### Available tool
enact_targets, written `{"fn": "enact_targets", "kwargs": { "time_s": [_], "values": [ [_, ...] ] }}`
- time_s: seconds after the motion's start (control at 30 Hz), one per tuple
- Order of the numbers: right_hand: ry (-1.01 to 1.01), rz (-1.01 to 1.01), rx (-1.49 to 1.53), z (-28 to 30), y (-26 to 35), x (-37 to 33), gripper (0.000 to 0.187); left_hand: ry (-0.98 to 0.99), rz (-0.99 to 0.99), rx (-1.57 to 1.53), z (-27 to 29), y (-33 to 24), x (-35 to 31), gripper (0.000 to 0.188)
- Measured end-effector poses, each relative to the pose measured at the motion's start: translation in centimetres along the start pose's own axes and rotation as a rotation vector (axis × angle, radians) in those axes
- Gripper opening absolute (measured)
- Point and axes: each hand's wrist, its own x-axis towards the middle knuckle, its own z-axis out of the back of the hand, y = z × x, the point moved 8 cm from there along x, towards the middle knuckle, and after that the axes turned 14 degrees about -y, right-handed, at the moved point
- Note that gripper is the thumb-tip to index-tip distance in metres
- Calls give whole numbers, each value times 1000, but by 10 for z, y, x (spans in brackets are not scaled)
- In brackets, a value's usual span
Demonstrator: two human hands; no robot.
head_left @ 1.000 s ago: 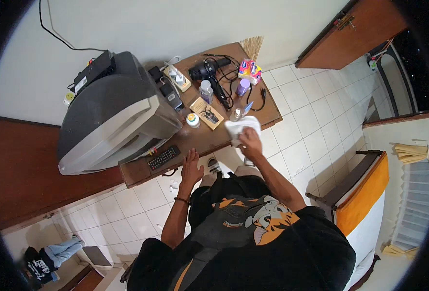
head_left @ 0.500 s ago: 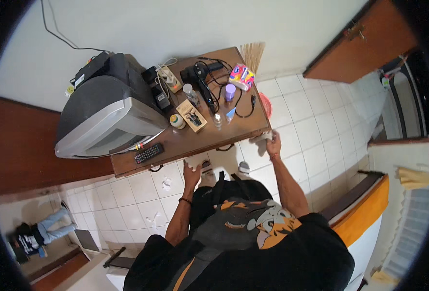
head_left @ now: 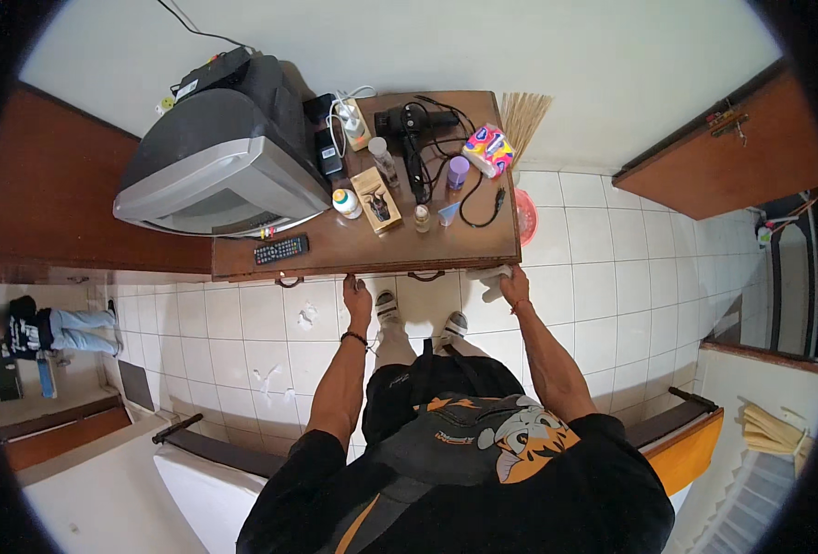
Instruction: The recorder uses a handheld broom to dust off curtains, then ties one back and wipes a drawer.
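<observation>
My left hand (head_left: 357,301) is closed at the front edge of a brown wooden dresser (head_left: 363,254), between its two drawer handles. What its fingers grip, if anything, is hidden. Below the dresser's front right corner, my right hand (head_left: 515,285) is closed on a whitish cloth (head_left: 490,283) that hangs to its left. On the top stand a remote control (head_left: 281,249), a white bottle (head_left: 346,203), a small box (head_left: 375,199), a clear bottle (head_left: 384,162), a purple-capped container (head_left: 458,173) and a black hair dryer (head_left: 411,121) with its cord.
A bulky grey television (head_left: 233,185) fills the dresser's left side, beside a power strip (head_left: 353,125). A colourful tissue pack (head_left: 489,150) lies at the right; a broom (head_left: 524,120) and a red basin (head_left: 526,217) stand beyond. White scraps (head_left: 307,316) lie on the tiles. Another person (head_left: 44,337) is far left.
The view has turned, so the dresser now looks level. My left hand has come up against its front edge. My right hand stays by the front right corner with the cloth.
</observation>
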Motion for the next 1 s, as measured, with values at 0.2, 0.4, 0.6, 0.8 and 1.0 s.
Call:
{"fn": "enact_targets", "kwargs": {
  "time_s": [0.2, 0.4, 0.6, 0.8, 1.0],
  "values": [
    [-17, 136, 77, 4, -6, -1, 48, -40, -228, 198, 12, -26, -3, 37],
    [-15, 191, 115, 12, 3, -13, 43, -60, -322, 291, 25, -34, -15, 24],
    [60, 212, 210, 26, -1, -30, 33, -232, -247, 263, 47, -39, -42, 27],
    [103, 99, 264, 25, -4, -46, 30, -311, -189, 562, 56, -36, -30, 39],
    [234, 187, 175, 29, -15, -41, 29, -342, -99, 524, 62, -13, -37, 36]
  ]
}}
